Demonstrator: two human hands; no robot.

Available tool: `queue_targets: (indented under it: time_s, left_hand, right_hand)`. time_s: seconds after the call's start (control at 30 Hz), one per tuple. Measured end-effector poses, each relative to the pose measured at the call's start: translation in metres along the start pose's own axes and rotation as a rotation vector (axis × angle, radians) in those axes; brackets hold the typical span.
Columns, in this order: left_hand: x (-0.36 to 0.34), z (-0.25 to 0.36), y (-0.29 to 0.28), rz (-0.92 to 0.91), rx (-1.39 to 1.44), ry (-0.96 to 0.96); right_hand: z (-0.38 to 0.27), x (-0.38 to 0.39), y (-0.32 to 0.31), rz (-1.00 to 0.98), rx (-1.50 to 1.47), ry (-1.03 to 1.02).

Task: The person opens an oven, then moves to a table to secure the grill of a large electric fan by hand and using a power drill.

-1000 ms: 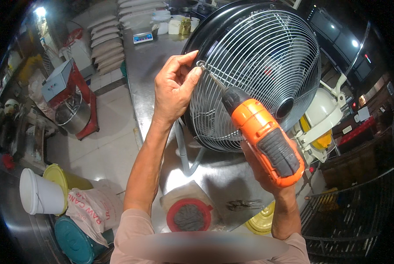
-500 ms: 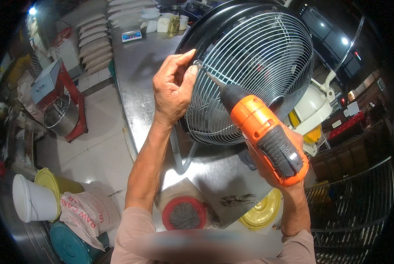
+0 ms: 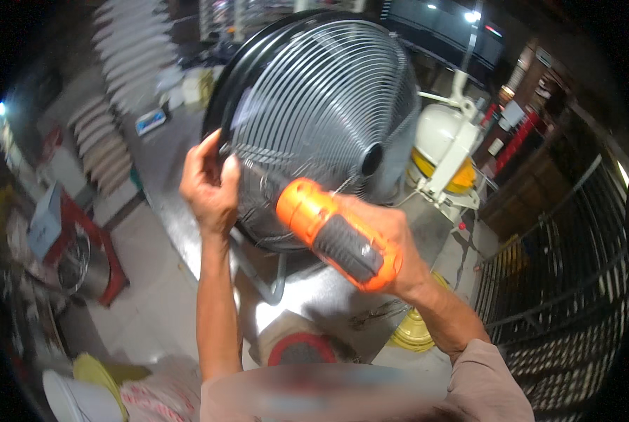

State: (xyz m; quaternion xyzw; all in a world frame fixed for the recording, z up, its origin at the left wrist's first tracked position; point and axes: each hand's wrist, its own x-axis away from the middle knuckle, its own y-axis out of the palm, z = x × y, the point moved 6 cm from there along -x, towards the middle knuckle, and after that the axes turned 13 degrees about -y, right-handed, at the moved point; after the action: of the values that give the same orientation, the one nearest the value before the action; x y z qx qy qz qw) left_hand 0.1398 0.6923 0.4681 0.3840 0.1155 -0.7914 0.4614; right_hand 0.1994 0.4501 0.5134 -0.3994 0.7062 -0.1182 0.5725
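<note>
My right hand is wrapped round an orange and black cordless drill, which points up and left. Its bit reaches the left rim of a large round fan with a metal wire grille, tilted on the steel table. At that rim is my left hand, thumb and forefinger parted on either side of the bit's end. A small metal piece seems to sit there, too blurred to name. The fan's dark hub lies to the right of the drill, and its tubular stand shows below.
Under the fan is a shiny steel table, with a small scale on it. A white and yellow machine stands to the right. Leftward are a red-framed mixer and stacked sacks. A yellow lid lies low right.
The view has swung, so the fan and both hands appear further left and lower. The drill remains in my right hand at the fan's rim. My left thumb and forefinger look further apart.
</note>
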Motion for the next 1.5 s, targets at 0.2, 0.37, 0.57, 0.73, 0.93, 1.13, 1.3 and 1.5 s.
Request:
queue_targets:
  time_s: [0.2, 0.37, 0.57, 0.73, 0.93, 1.13, 1.3, 1.5]
  left_hand:
    - [0.000, 0.004, 0.021, 0.048, -0.081, -0.219]
    - [-0.010, 0.031, 0.021, 0.161, -0.588, -0.065]
    - [-0.034, 0.124, 0.139, 0.200, -1.066, 0.409]
    - [-0.051, 0.125, 0.262, 0.017, -1.115, 0.566]
    - [-0.009, 0.108, 0.330, -0.266, -0.935, 0.469]
    - [0.201, -0.005, 0.396, -1.009, -0.720, -0.104]
    - [0.334, -0.058, 0.400, -1.255, -0.574, -0.387]
    - [0.398, -0.090, 0.386, -1.280, -0.567, -0.650]
  right_hand:
    - [0.010, 0.073, -0.074, 0.135, 0.183, -0.039]
    - [0.060, 0.150, -0.127, 0.314, 0.258, 0.169]
    - [0.168, 0.253, -0.146, 0.259, 0.273, 0.303]
    - [0.240, 0.328, -0.164, 0.065, 0.263, 0.473]
    - [0.337, 0.373, -0.140, -0.470, 0.249, 0.447]
    - [0.401, 0.378, -0.124, -0.577, 0.213, 0.237]
    - [0.429, 0.379, -0.097, -0.714, 0.173, 0.263]
    - [0.404, 0.420, -0.163, 0.282, -0.066, 0.473]
